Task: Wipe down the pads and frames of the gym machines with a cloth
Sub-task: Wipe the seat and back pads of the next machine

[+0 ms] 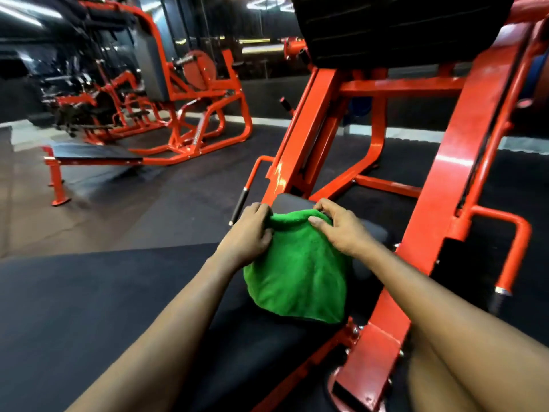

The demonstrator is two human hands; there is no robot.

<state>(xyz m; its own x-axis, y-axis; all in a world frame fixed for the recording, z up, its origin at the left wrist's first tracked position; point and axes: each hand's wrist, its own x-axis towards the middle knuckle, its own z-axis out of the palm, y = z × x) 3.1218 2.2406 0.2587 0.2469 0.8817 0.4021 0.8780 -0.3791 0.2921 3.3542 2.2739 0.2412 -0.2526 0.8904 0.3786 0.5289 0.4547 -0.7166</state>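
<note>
Both arms were stretched forward, left hand (251,230) and right hand (337,226) each pinching the green microfiber cloth's (300,278) top edge over the black seat pad (289,201).

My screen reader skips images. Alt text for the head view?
The left hand and right hand pinch the far edge of a green cloth spread over a black pad beside an orange frame. Another orange machine stands behind, left.

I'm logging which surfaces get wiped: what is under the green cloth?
The green cloth drapes over a dark pad, whose far end shows bare beyond it. The left hand and right hand grip the cloth's far edge. The pad's surface beneath is hidden.
</note>
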